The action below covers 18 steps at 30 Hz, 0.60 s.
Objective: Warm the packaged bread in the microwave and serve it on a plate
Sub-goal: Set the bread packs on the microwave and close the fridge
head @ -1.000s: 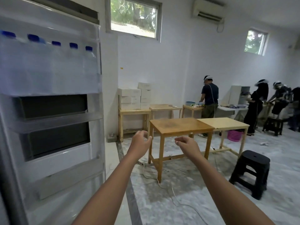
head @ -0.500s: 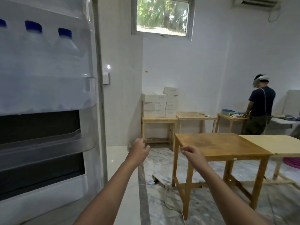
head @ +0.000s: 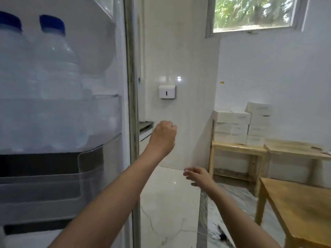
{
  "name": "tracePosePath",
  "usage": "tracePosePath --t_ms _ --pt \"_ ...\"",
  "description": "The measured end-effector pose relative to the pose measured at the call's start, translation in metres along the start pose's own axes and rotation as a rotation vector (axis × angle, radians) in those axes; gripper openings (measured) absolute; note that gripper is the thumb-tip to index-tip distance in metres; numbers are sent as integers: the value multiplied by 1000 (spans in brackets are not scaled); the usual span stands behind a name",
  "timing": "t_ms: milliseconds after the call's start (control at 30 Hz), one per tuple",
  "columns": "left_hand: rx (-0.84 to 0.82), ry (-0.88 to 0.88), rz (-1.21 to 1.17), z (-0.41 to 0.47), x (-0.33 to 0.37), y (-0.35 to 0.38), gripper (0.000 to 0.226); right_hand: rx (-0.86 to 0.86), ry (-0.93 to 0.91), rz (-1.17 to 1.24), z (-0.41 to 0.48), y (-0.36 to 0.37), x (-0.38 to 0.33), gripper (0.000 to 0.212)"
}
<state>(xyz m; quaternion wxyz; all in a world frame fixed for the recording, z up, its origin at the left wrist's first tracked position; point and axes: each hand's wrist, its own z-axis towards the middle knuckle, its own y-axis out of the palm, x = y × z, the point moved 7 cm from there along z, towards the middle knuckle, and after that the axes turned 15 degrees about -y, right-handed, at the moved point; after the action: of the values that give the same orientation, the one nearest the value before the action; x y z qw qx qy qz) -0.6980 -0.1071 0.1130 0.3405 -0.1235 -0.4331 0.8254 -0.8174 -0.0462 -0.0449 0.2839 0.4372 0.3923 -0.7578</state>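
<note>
Bread nowhere in sight: not on the fridge door shelf [head: 59,122], which carries only blue-capped water bottles [head: 53,68], nor on either wooden counter [head: 300,208] to the right. Probably deeper in the fridge, past the door edge [head: 131,122], though hidden from here. No microwave or plate visible either.

Left hand [head: 163,136] raised just beside the door edge, fingers curled into a loose closed grip, holding nothing. Right hand [head: 198,177] lower and blurred, fingers spread, grip open and empty.

Judging by the task wording alone: packaged bread likely very light, soft, easily crushed, inside a thin slippery wrapper. Best taken with a wide, gentle grip across the long sides of the pack, or cradled from below on a flat palm; pinching the middle likely to dent it. Worth pulling the wrapper open at a seam or corner, away from the bread itself, before warming
</note>
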Motion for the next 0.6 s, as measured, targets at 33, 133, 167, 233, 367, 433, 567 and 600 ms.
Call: tracePosePath --t_ms 33,133,167,233,367,433,567,600 --pt "58 -7 126 9 -3 -4 20 -80 -22 10 16 20 1 13" --pt "165 -93 445 23 -20 -23 25 -330 -148 69 49 85 -10 29" --pt "87 -131 510 26 -29 -18 30 -397 -186 94 55 103 -15 36" --pt "-104 -217 750 26 -52 0 40 -505 -251 164 60 133 -32 38" --pt "-261 -209 1104 15 -72 14 50 -604 -281 247 62 163 -39 54" --pt "-265 -194 1090 13 -70 13 52 -592 -270 283 60 163 -35 55" --pt "-252 -218 1064 4 -65 6 55 -589 -224 353 53 160 -35 49" --pt "-258 -228 1051 1 -65 4 54 -594 -225 367 49 159 -37 50"
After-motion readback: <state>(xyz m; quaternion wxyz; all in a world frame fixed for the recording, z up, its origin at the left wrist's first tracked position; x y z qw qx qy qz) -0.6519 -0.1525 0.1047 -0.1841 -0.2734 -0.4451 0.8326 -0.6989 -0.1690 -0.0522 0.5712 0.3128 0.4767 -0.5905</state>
